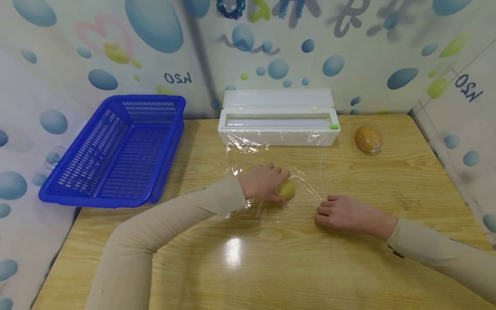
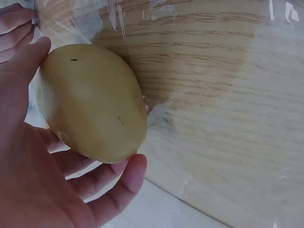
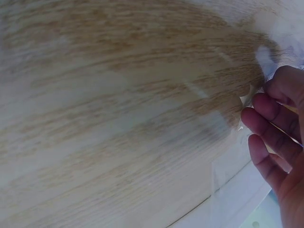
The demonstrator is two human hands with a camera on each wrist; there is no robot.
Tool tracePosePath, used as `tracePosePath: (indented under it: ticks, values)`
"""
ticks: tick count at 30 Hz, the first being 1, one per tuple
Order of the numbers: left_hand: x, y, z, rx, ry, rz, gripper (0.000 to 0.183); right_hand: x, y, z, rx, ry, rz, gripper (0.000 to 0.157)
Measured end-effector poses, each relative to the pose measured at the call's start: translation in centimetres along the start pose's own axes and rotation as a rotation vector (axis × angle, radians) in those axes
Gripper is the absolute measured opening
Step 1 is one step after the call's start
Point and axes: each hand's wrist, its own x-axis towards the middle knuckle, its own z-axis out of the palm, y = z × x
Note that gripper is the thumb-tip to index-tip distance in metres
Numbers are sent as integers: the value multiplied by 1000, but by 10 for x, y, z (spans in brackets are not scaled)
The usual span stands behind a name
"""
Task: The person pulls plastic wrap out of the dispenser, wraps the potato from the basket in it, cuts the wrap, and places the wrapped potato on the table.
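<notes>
My left hand [image 1: 265,183] holds a smooth yellowish potato [image 2: 95,102], thumb on one side and fingers curled round the other. The potato is over a sheet of cling film [image 1: 248,170] that runs down from the white dispenser box [image 1: 279,137] onto the table. To the right, my right hand [image 1: 345,213] pinches the edge of the film between thumb and fingertips. Taut creases in the film run from near the potato to this hand. In the right wrist view, a bit of crumpled film [image 3: 244,99] shows at the fingertips.
A blue plastic basket [image 1: 162,172] stands at the left of the wooden table [image 1: 310,271]. The dispenser's lid [image 1: 277,99] is raised against the patterned wall, with a green slider [image 1: 334,126] at its right end. A browner, film-wrapped potato [image 1: 368,138] lies at the back right.
</notes>
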Motion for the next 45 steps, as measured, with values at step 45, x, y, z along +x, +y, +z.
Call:
tracePosePath:
  ticks: [45]
  values:
    - [-124, -35, 79, -44, 421, 9, 28, -11, 37, -45, 421, 173, 341, 5]
